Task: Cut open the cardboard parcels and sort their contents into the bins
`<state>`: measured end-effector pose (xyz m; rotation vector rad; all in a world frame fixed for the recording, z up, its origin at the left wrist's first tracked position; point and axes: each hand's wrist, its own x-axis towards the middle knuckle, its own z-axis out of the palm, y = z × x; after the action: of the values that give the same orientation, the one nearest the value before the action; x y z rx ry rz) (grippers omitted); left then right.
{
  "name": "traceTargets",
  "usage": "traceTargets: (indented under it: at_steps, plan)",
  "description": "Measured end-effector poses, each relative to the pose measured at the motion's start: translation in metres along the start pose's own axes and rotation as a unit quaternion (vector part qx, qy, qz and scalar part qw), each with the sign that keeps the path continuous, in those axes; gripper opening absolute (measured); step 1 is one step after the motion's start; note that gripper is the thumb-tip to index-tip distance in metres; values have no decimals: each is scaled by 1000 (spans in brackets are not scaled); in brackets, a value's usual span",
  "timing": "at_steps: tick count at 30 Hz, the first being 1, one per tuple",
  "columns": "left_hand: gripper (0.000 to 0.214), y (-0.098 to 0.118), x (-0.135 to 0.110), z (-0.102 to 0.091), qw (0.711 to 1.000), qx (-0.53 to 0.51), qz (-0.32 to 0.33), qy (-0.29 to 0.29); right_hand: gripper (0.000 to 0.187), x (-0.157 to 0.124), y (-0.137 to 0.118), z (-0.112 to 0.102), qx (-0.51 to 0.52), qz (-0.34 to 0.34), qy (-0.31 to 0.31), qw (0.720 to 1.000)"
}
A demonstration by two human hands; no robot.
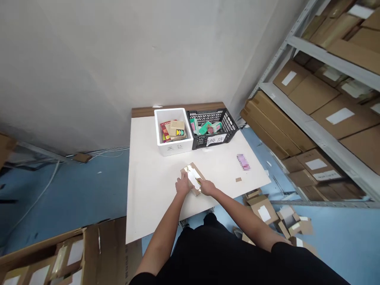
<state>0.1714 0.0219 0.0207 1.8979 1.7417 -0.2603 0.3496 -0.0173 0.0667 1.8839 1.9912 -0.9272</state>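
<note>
A small brown cardboard box [202, 170] with a white label lies at a slant on the white table [151, 186], near its front edge. My left hand [183, 185] grips the box along its left side, fingers pressed on the top. In my right hand [207, 187], closed at the box's right side, is a utility knife [198, 181] with a bit of yellow showing. Its tip is over the label; whether it cuts in is too small to tell. Shiny clear tape shows at the box's ends.
Behind the box stand a white foam bin [175, 149] of small packages and a black plastic crate [230, 133] of green boxes. A blurred pink item [243, 162] and a cardboard scrap [238, 179] lie to the right. Shelves [326, 55] of cartons flank the table; opened boxes [263, 209] litter the floor.
</note>
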Motion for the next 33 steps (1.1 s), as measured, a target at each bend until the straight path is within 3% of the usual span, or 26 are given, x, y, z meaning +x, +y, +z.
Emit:
traceTargets:
  at_steps: [7,11,13,16,20,25,30,33]
  plan:
    - [101,8,7,-1,996,67,48,20,67,-90,50,38,-5,64,-37,997]
    - [97,-4,7,2,989,60,135,29,63,-119,84,45,60,127,55,989]
    - [96,-7,3,4,987,44,155,30,64,-119,91,46,102,147,91,980]
    - [92,4,-8,13,992,37,105,59,66,-107,88,46,172,137,103,970]
    - [86,46,-22,35,995,32,-3,93,64,-84,79,39,233,116,88,962]
    - [85,87,-23,46,994,64,-55,76,63,-60,96,16,235,110,139,956]
    - [83,96,-11,32,993,108,-51,11,61,-47,122,1,257,92,134,953]
    - [78,94,-6,30,992,121,40,12,59,-42,131,0,273,77,141,949]
